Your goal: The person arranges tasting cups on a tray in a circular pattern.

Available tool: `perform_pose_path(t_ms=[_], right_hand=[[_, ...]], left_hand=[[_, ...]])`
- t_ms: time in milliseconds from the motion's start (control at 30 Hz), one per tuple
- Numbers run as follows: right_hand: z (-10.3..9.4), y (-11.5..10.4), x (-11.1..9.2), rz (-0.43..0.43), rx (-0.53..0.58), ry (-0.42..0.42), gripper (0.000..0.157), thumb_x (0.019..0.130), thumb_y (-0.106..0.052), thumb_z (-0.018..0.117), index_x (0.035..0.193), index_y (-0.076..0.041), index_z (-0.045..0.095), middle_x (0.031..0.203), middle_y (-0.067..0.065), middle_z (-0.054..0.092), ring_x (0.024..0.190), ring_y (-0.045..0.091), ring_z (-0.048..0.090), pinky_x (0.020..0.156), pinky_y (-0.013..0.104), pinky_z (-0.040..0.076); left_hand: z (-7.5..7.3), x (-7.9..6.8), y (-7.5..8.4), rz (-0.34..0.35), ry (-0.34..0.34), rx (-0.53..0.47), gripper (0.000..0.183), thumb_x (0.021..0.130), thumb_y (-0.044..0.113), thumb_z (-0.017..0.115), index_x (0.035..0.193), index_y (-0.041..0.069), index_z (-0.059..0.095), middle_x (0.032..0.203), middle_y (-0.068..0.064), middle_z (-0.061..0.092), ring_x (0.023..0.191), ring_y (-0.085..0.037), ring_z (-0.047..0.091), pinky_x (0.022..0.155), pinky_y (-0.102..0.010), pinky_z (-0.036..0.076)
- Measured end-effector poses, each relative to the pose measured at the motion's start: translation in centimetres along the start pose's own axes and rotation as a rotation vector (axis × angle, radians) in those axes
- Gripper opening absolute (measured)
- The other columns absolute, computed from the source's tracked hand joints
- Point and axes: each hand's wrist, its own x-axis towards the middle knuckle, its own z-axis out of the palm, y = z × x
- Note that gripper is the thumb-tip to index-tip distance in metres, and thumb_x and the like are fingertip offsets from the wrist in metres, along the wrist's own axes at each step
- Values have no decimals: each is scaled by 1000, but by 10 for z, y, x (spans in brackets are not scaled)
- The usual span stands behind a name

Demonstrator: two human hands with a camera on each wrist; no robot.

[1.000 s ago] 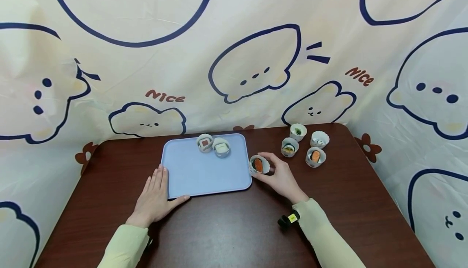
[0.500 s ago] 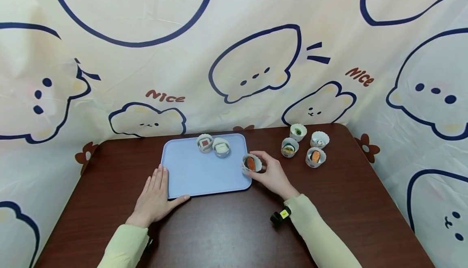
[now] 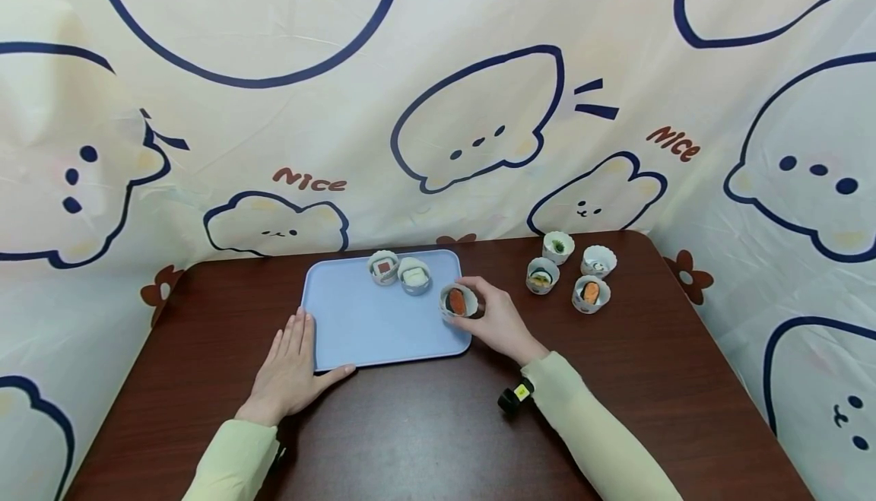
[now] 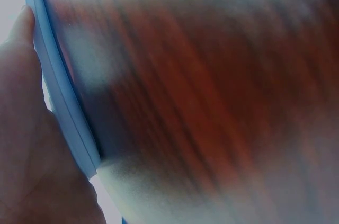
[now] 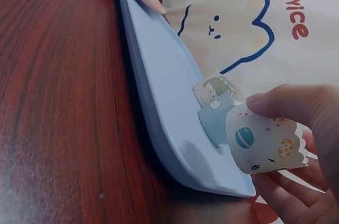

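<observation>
Between the thumb and fingers of my right hand (image 3: pixel 501 320) is a paper cup (image 3: pixel 447 305) with an orange-topped sushi piece (image 3: pixel 456 301) inside. It is over the right side of the blue tray (image 3: pixel 376 326); in the right wrist view the printed cup (image 5: pixel 262 142) looks slightly raised above the tray. My left hand (image 3: pixel 284 372) lies with straight fingers along the tray's left edge, its thumb at the front corner. Two more paper cups, one with a red-centred white piece (image 3: pixel 383 267) and one with a pale piece (image 3: pixel 414 278), stand at the tray's back.
Several filled paper cups stand on the dark wooden table (image 3: pixel 424 425) right of the tray, among them one with an orange piece (image 3: pixel 591 293) and one with a green-centred piece (image 3: pixel 558 245). A patterned cloth (image 3: pixel 472 212) hangs behind the table.
My right hand has moved left with the cup, from beside the tray's right edge to over its right side. The left hand and the other cups stay where they were.
</observation>
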Motion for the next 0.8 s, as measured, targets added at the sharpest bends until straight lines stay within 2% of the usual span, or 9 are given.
perform_pose_path(t_ms=[300, 533, 800], right_hand=[[8, -3, 9, -45, -30, -22, 58, 81, -16, 89, 132, -16, 62, 123, -4, 66, 107, 11, 64, 87, 35, 56], [15, -1, 16, -51, -54, -37, 59, 81, -19, 89, 133, -16, 62, 123, -4, 66, 106, 11, 63, 88, 36, 55], [24, -2, 23, -47, -62, -36, 60, 79, -15, 90, 132, -11, 62, 124, 2, 67, 108, 14, 63, 91, 39, 53]], left_hand=[[-13, -1, 9, -16, -38, -12, 125, 85, 79, 57, 155, -16, 16, 163, -34, 9, 149, -48, 12, 119, -59, 11], [-10, -1, 8, -17, -22, -13, 124, 84, 78, 61, 155, -15, 19, 163, -33, 11, 150, -47, 13, 119, -58, 11], [-15, -1, 11, -24, -60, 6, 126, 85, 82, 54, 155, -16, 15, 163, -34, 8, 150, -48, 11, 119, -60, 12]])
